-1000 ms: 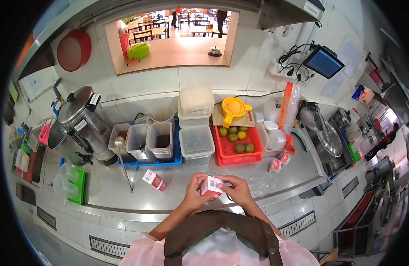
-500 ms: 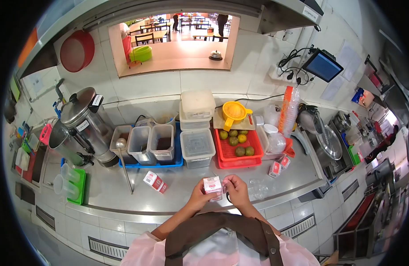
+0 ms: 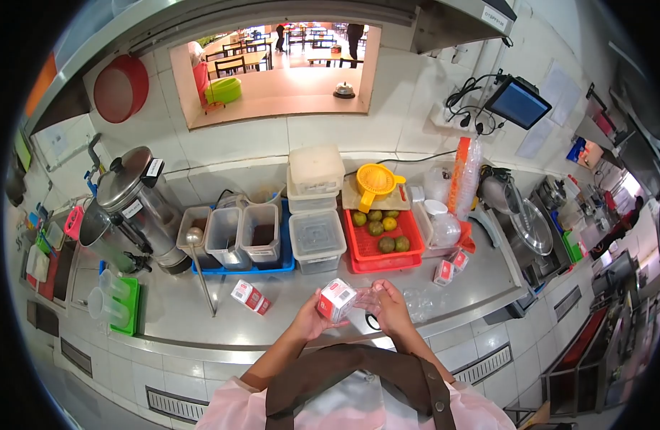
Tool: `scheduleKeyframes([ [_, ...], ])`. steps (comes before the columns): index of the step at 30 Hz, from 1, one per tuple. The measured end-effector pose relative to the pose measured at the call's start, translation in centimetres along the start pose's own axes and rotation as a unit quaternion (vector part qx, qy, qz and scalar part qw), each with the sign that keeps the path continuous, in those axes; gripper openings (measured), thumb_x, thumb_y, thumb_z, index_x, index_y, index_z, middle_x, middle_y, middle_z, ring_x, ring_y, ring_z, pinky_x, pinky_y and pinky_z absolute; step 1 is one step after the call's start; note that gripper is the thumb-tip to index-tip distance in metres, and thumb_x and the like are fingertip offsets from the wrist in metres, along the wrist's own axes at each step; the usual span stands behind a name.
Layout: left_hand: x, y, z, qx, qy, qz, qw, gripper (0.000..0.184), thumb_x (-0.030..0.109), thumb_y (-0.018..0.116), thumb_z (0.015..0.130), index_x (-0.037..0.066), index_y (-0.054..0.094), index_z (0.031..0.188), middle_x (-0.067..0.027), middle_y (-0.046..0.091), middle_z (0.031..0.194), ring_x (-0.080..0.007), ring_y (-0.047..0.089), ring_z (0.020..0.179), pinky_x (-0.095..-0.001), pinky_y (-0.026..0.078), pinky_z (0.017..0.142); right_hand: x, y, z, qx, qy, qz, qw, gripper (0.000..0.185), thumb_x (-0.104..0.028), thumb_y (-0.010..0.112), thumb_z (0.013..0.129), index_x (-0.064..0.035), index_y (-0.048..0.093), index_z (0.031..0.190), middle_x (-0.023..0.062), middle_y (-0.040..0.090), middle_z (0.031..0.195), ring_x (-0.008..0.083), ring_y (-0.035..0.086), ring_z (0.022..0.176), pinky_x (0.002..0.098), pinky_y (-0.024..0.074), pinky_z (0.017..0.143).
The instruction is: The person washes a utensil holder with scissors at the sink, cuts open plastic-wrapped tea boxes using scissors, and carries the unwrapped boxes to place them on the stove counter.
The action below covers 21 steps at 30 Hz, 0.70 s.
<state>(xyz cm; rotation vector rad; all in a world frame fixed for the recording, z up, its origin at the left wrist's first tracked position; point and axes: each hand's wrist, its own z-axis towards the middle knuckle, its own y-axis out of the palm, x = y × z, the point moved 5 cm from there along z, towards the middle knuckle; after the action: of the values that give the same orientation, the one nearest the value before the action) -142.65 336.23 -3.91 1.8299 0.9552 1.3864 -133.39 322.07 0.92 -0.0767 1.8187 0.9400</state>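
Observation:
My left hand (image 3: 311,319) holds a small red-and-white carton (image 3: 337,298) above the front of the steel counter, its palm under and beside it. To its right, my right hand (image 3: 393,309) pinches clear plastic wrap (image 3: 365,298) that stretches toward the carton. A dark ring-shaped handle (image 3: 373,322), perhaps of scissors, shows just below the wrap; what it belongs to is hidden. Another red-and-white carton (image 3: 250,297) lies on the counter left of my hands. Crumpled clear plastic (image 3: 418,304) lies to the right of my right hand.
Two more small cartons (image 3: 444,272) stand at right. Behind my hands are a red basket (image 3: 387,262) of green citrus fruit, a lidded clear container (image 3: 318,236) and a blue tray (image 3: 287,262) with plastic tubs. A ladle (image 3: 201,265) leans there. Left is a steel urn (image 3: 145,208).
The carton has turned in my left hand, so its red side now shows. My left hand has opened out beneath it. My right hand has moved slightly right, with the wrap drawn out from the carton.

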Motion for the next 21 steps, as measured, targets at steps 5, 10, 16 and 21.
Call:
scheduleKeyframes([
  [5, 0.1, -1.3, 0.1, 0.095, -0.013, 0.095, 0.991, 0.06, 0.052, 0.035, 0.097, 0.007, 0.041, 0.136, -0.0131, 0.051, 0.131, -0.0274, 0.054, 0.115, -0.0537, 0.047, 0.093, 1.2, -0.7, 0.0, 0.039, -0.005, -0.064, 0.997, 0.01, -0.015, 0.039, 0.1, -0.007, 0.045, 0.099, 0.021, 0.064, 0.1, 0.0291, 0.065, 0.092, 0.043, 0.0529, 0.084],
  [10, 0.2, -1.9, 0.2, 0.074, -0.013, 0.094, 0.993, 0.051, 0.042, 0.044, 0.097, 0.004, 0.046, 0.13, -0.0143, 0.056, 0.122, -0.0253, 0.058, 0.109, -0.0456, 0.051, 0.088, 1.9, -0.3, -0.3, 0.024, 0.009, -0.081, 0.996, 0.01, -0.015, 0.041, 0.1, -0.0071, 0.046, 0.097, 0.0156, 0.063, 0.092, 0.025, 0.063, 0.085, 0.0369, 0.0517, 0.076],
  [16, -1.0, 0.0, 0.7, 0.016, 0.078, 0.285, 0.955, 0.041, 0.023, 0.052, 0.092, 0.003, 0.048, 0.127, -0.0115, 0.061, 0.116, -0.024, 0.063, 0.102, -0.0429, 0.053, 0.086, 3.1, 0.4, -0.4, -0.006, 0.059, 0.035, 0.998, 0.007, -0.015, 0.047, 0.098, -0.0091, 0.048, 0.094, 0.0015, 0.051, 0.074, 0.0134, 0.05, 0.066, 0.0307, 0.0451, 0.065],
  [21, 1.0, -1.0, -0.3, 0.024, 0.125, -0.012, 0.992, 0.048, 0.025, 0.051, 0.089, 0.007, 0.043, 0.132, -0.0168, 0.056, 0.125, -0.0334, 0.056, 0.115, -0.0514, 0.047, 0.094, 1.0, -1.6, -0.4, 0.048, 0.022, 0.096, 0.994, 0.012, -0.01, 0.059, 0.091, -0.0088, 0.048, 0.097, -0.0015, 0.048, 0.07, 0.0095, 0.045, 0.059, 0.0262, 0.0394, 0.055],
])
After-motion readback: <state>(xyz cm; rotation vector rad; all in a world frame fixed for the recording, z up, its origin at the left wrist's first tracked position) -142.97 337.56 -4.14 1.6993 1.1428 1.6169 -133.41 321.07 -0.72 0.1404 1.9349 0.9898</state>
